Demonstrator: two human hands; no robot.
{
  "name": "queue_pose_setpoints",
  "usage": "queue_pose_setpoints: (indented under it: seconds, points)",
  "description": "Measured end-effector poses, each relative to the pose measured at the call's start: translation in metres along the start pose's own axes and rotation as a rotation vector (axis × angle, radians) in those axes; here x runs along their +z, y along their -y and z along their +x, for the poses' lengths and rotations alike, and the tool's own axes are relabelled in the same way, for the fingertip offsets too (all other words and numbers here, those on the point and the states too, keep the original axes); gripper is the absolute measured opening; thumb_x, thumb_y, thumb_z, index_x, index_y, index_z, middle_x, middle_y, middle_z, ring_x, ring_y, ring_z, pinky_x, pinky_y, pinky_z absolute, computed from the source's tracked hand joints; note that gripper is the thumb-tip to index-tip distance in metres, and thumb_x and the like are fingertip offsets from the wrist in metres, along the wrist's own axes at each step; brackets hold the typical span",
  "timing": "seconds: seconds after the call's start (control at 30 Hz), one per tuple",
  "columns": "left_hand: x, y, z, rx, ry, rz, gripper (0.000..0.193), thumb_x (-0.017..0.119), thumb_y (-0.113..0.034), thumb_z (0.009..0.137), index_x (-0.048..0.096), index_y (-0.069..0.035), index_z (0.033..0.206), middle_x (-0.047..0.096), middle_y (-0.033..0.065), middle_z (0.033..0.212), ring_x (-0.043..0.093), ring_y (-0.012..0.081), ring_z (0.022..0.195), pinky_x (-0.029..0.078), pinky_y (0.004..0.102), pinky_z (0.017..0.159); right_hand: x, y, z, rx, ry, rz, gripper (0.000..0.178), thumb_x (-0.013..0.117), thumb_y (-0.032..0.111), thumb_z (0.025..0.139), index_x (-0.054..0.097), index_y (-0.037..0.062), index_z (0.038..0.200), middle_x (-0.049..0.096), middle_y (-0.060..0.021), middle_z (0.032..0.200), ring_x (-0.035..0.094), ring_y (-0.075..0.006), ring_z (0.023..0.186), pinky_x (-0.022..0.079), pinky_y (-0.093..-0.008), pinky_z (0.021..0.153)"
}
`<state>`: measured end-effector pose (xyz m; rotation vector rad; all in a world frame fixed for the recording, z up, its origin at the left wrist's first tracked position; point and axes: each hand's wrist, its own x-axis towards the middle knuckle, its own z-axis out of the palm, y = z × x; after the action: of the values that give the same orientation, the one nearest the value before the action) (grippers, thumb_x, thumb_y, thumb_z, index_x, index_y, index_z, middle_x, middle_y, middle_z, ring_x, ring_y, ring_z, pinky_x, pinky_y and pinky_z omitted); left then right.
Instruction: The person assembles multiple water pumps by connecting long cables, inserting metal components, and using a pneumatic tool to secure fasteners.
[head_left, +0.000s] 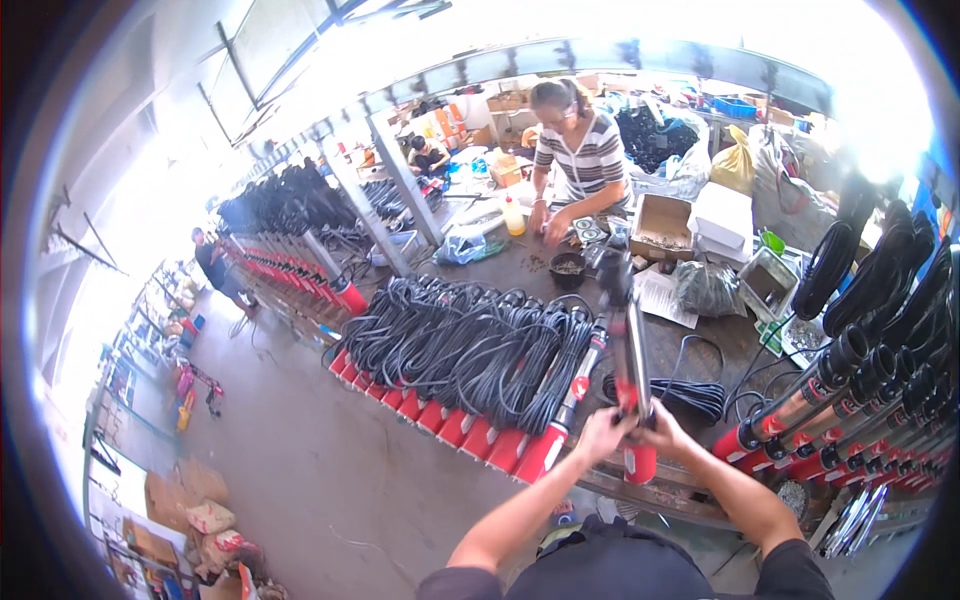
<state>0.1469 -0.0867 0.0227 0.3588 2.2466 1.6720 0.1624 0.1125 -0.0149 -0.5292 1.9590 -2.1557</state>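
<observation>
In front of me stands a long tubular device (pixel 637 352) with a silver barrel, a dark upper end blurred by motion, and a red lower end. My left hand (pixel 604 434) grips it from the left, just above the red part, fingers closed. My right hand (pixel 664 432) closes round it from the other side at about the same height. A coiled black cable (pixel 685 397) lies on the bench to the right of it. To the left is a row of similar red-ended devices, bundled with black cables (pixel 470 345); the nearest one (pixel 588 365) shows its silver barrel.
Across the bench a person in a striped top (pixel 590 150) works beside a yellow bottle (pixel 514 216) and a black bowl (pixel 568 268). An open cardboard box (pixel 660 225) stands right of them. More red-ended devices (pixel 800 400) lean at the right. Metal posts (pixel 400 180) rise beyond the bench.
</observation>
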Motion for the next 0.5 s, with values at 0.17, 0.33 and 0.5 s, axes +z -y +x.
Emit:
queue_pose_setpoints:
  seconds: [0.17, 0.33, 0.5]
  points:
    - [0.019, 0.126, 0.064, -0.209, -0.176, -0.149, 0.048, 0.065, -0.044, 0.092, 0.073, -0.001, 0.112, 0.076, 0.0195, 0.101, 0.074, 0.0256, 0.096, 0.057, 0.0393, 0.084, 0.023, -0.059, 0.025, 0.163, -0.258, 0.073, 0.040, 0.071, 0.011, 0.093, 0.050, 0.0052, 0.126, 0.064, -0.0054, 0.110, 0.063, -0.0153, 0.098, 0.056, -0.0333, 0.087]
    - [0.070, 0.081, 0.040, -0.447, 0.008, 0.136, 0.073, 0.075, -0.064, 0.074, 0.076, 0.003, 0.101, 0.075, 0.0209, 0.098, 0.074, 0.0295, 0.094, 0.059, 0.0413, 0.080, -0.001, -0.100, -0.042, 0.427, -0.457, 0.181, 0.020, 0.068, 0.012, 0.095, 0.058, 0.0051, 0.111, 0.066, -0.0049, 0.096, 0.066, -0.0165, 0.082, 0.059, -0.0352, 0.073]
    - [0.080, 0.061, 0.018, -0.439, 0.010, 0.400, 0.073, 0.082, -0.059, 0.061, 0.075, 0.002, 0.101, 0.074, 0.0237, 0.100, 0.074, 0.0369, 0.096, 0.058, 0.0447, 0.086, 0.024, -0.135, -0.077, 0.434, -0.610, 0.075, 0.023, 0.055, 0.009, 0.101, 0.052, 0.0040, 0.123, 0.064, -0.0086, 0.104, 0.066, -0.0194, 0.090, 0.058, -0.0370, 0.072]
